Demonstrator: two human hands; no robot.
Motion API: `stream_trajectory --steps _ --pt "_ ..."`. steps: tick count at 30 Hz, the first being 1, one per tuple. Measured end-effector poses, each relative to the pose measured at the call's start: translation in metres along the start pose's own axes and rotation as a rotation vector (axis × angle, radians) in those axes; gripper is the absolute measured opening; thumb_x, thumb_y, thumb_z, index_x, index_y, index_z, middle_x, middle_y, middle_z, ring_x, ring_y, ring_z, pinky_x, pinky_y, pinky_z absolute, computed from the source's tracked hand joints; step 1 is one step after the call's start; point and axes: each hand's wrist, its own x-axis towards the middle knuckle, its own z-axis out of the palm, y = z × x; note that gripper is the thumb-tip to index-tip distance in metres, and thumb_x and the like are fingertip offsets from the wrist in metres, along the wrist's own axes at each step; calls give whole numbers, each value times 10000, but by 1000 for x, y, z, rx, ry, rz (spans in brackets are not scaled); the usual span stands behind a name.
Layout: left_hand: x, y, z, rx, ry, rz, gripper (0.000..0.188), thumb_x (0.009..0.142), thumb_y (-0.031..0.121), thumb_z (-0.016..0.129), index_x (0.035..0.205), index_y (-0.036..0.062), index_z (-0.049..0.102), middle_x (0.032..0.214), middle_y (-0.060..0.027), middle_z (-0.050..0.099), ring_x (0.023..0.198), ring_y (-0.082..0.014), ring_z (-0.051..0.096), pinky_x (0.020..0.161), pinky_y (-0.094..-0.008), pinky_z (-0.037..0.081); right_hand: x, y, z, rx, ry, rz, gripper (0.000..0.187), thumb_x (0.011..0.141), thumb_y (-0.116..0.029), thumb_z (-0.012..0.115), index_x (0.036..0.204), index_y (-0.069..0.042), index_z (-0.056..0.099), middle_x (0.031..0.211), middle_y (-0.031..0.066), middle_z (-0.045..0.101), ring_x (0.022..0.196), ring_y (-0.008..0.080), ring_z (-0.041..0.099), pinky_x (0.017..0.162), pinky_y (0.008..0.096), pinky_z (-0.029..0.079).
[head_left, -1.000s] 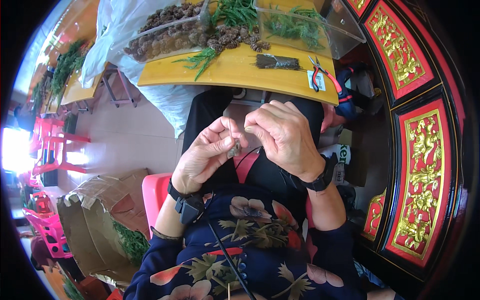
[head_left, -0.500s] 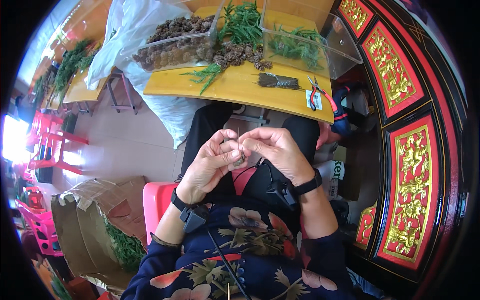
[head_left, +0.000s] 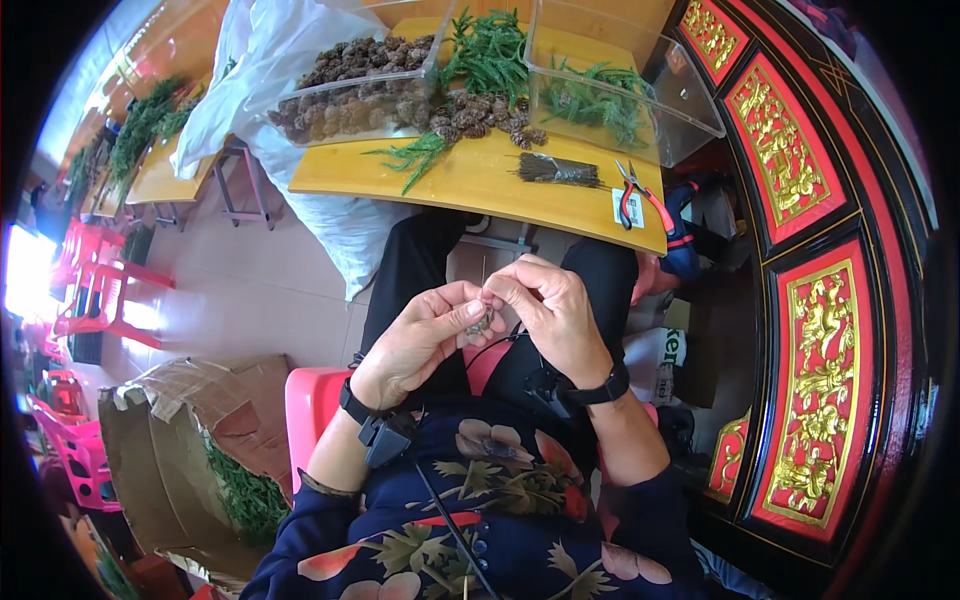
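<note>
Over my lap, both hands meet in front of my body. My left hand (head_left: 425,335) is closed on a small brownish pine cone (head_left: 479,328), partly covered by its fingers and thumb. From the cone a thin dark wire (head_left: 484,266) sticks up. My right hand (head_left: 545,310) pinches this wire just above the cone, thumb against the curled fingers. Beyond them on the yellow table (head_left: 465,180) lie a bundle of thin dark wires (head_left: 557,169) and red-and-black pliers (head_left: 640,195).
A clear bin of pine cones (head_left: 355,95) stands at the table's far left, with loose cones (head_left: 480,114) beside it. Green sprigs (head_left: 486,52) lie between it and another clear bin (head_left: 690,125). A torn cardboard box (head_left: 160,470) is at left; a carved red-and-gold panel (head_left: 818,390) at right.
My right hand has turned and its fingers have curled in more around the wire. My left fingers have come down from their raised position, closer around the cone.
</note>
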Motion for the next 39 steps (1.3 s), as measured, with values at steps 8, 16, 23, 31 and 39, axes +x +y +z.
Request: stream_trajectory --steps 8,16,23,31,39 --pt "-3 -4 10 -44 91 182 137 948 139 570 1056 54 574 939 -82 644 844 -109 606 712 -201 485 -4 5 9 314 54 160 207 935 -167 593 847 4 669 700 12 607 622 63 547 588 201 435" --pt "2 -8 12 -93 27 223 98 945 118 562 1006 43 552 937 -102 624 867 -146 620 745 -232 512 -5 -3 8 406 80 176 245 953 -195 572 835 7 642 653 11 581 593 60 536 566 196 435" --pt "2 -11 7 -110 -32 229 71 938 98 563 954 36 531 953 -107 606 887 -179 628 780 -258 534 -8 -6 10 427 81 191 249 960 -194 563 815 2 614 630 7 558 583 68 537 551 201 441" --pt "2 -13 0 -43 -11 273 95 915 92 603 944 54 522 972 -114 612 836 -139 601 715 -217 483 -2 -6 16 -402 326 -435 167 912 -107 615 835 40 610 685 51 578 616 92 554 547 242 443" --pt "4 -13 4 -82 73 253 249 898 43 614 1087 86 458 974 -100 640 850 -118 589 709 -222 467 -6 1 18 -68 265 -107 136 889 -76 636 844 51 622 757 58 604 665 87 565 571 242 447"
